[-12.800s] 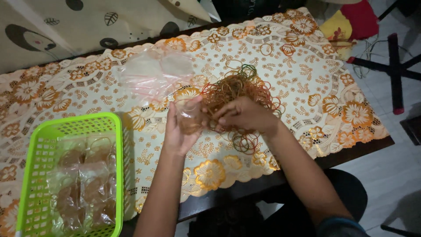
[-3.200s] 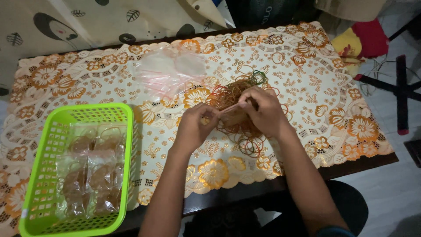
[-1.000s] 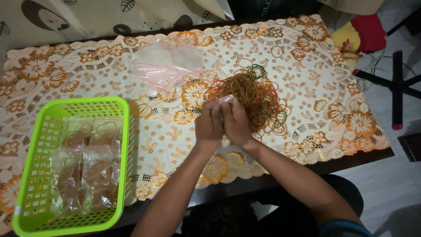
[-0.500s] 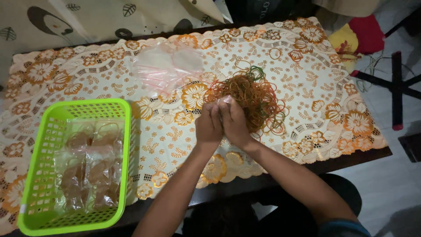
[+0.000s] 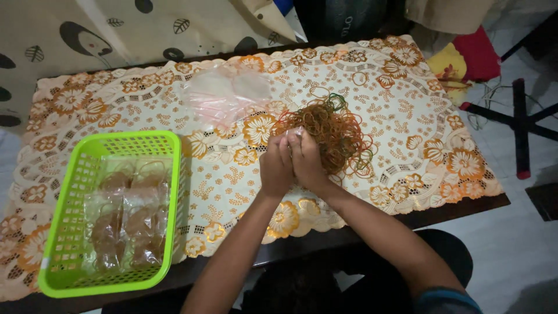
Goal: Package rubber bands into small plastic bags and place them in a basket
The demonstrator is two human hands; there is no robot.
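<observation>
I held my left hand (image 5: pixel 276 167) and right hand (image 5: pixel 307 161) pressed together, fingers closed on a small clear bag (image 5: pixel 297 133) whose top barely showed above them, rubber-band pile (image 5: pixel 332 132) just beyond, judging a tight pinch mattered.

A home, by every sign, turned to small piecework. Dark wooden worktop (image 5: pixel 465 212) dressed in a cream lace-pattern cloth (image 5: pixel 407 104) with orange and gold flowers. Behind it, a beige curtain (image 5: pixel 116 35) printed with dark leaves. Pale tiled floor (image 5: pixel 517 250) at the right, with a red and yellow cloth (image 5: pixel 465 58) heaped beside loose cables (image 5: pixel 488 104) and a dark stand with red-tipped feet (image 5: pixel 520 134). On the cloth, a household lime-green plastic basket (image 5: pixel 70 192) of filled clear bags, a stack of empty clear bags (image 5: pixel 224 99) and a heap of rubber bands (image 5: pixel 331 131).
</observation>
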